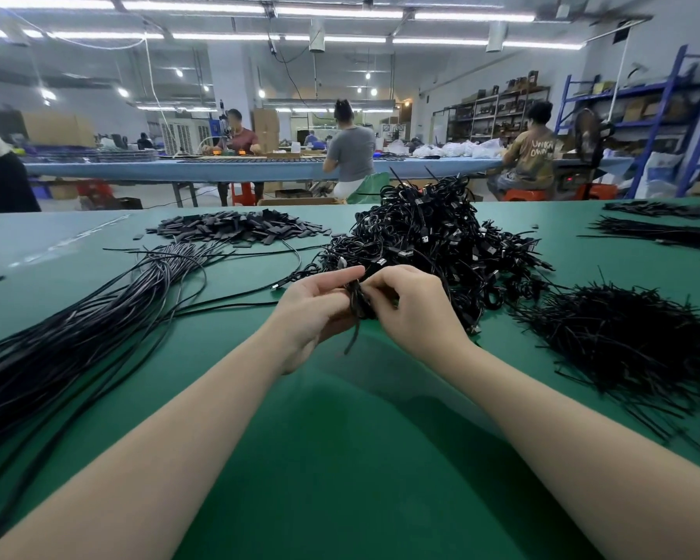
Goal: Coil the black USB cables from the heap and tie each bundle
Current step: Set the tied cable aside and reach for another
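Both hands are pinching one coiled bundle [358, 303] just in front of the tied heap [433, 240]: left hand [316, 309] gripping the upright coil, right hand [411, 305] working its tie [353, 337], whose tail is hanging downward.

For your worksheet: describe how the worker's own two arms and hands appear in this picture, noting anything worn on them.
Both forearms are bare up to the frame edge: no sleeves show. The left hand and right hand wear no gloves, and no rings, watch or wristband can be seen. The fingernails look short and unpainted where visible. No markings appear on either arm.
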Demonstrator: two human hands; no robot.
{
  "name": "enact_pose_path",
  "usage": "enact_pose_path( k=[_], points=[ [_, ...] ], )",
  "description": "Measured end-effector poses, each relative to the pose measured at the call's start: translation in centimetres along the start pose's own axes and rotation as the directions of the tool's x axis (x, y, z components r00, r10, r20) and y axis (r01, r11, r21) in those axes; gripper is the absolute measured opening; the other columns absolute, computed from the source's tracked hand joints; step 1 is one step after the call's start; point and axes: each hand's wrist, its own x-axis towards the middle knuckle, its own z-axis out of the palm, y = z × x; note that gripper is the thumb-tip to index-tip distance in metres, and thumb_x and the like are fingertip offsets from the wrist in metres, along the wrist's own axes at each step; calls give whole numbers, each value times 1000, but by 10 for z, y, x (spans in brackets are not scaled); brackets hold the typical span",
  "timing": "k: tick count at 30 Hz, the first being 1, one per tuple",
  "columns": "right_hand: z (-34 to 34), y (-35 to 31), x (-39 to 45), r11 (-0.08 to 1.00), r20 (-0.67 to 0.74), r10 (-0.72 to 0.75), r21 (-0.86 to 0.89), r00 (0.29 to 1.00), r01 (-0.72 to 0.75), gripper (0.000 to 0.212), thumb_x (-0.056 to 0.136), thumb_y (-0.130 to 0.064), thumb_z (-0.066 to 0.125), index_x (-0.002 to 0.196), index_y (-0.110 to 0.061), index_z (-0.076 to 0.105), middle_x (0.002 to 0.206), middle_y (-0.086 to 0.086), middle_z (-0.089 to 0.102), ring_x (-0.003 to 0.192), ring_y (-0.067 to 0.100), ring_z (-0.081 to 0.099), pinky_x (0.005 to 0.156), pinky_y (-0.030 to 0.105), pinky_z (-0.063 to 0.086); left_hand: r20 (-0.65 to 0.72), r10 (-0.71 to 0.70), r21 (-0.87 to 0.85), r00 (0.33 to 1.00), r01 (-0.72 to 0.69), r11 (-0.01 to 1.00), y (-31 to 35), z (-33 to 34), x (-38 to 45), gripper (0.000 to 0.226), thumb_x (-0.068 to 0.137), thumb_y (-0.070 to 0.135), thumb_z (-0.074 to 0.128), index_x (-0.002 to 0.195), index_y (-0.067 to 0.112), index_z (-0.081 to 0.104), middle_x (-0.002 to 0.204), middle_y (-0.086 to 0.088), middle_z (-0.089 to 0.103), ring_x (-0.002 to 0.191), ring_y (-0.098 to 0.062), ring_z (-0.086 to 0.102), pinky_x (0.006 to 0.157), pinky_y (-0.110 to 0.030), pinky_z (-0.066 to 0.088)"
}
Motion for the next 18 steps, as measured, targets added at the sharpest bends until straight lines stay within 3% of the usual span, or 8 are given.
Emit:
enact_pose_path(
  k=[3,6,8,10,11,13,15,18],
  points=[
    [1,2,-1,999,27,33,0,999,-33,12,89,-9,63,96,-10,73,92,4,70,89,17,62,82,26,47,69,49,13,996,-50,999,-5,-7,0,46,88,-14,54,116,20,65,83,1,74,73,-6,65,72,-17,54],
    [1,0,-1,999,21,44,-25,999,-43,16,88,-5,61,97,-10,73,93,4,70,90,18,63,83,29,49,25,160,210,987,-161,964,-8,-13,2,38,85,0,69,107,30,69,74,7,66,68,-7,53,67,-16,47],
    [0,0,-2,998,34,59,-32,998,-58,21,86,0,59,97,-11,73,94,5,69,89,19,62,81,31,49,-17,284,467,959,-244,850,-8,-16,4,30,81,14,76,97,39,70,80,7,57,67,-4,48,67,-9,40],
    [0,0,-3,997,59,62,-54,996,-59,18,85,0,57,93,-9,71,91,6,66,85,21,60,76,33,48,-8,396,596,918,-314,739,-8,-17,5,23,79,20,78,91,38,70,93,8,57,82,-2,52,74,-4,39],
    [1,0,-3,997,53,50,-63,997,-47,12,86,-1,58,88,-6,68,86,6,64,81,23,59,71,34,46,-4,421,587,907,-339,735,-9,-17,5,19,80,20,77,88,35,70,94,8,60,85,-1,55,75,-4,40],
    [2,-2,-4,998,-10,24,-59,1000,-24,9,89,-5,59,82,-4,64,79,5,60,75,23,56,66,34,43,-30,384,508,923,-316,801,-8,-13,4,10,84,21,73,84,30,67,83,8,67,71,2,59,66,-8,45],
    [3,-3,-4,999,-70,26,-44,997,-29,9,90,-7,60,89,-5,69,85,5,65,79,19,59,71,31,46,-81,290,394,954,-237,888,-6,-5,2,6,89,25,67,93,24,62,75,4,67,64,-2,61,55,-15,47],
    [0,-5,-5,995,-65,-34,-97,997,28,12,90,-4,60,95,-1,70,90,12,69,85,30,63,74,38,51,-149,87,33,985,-83,996,-2,9,0,22,93,20,62,111,18,49,66,-2,66,50,-11,60,40,-20,42]
  ],
)
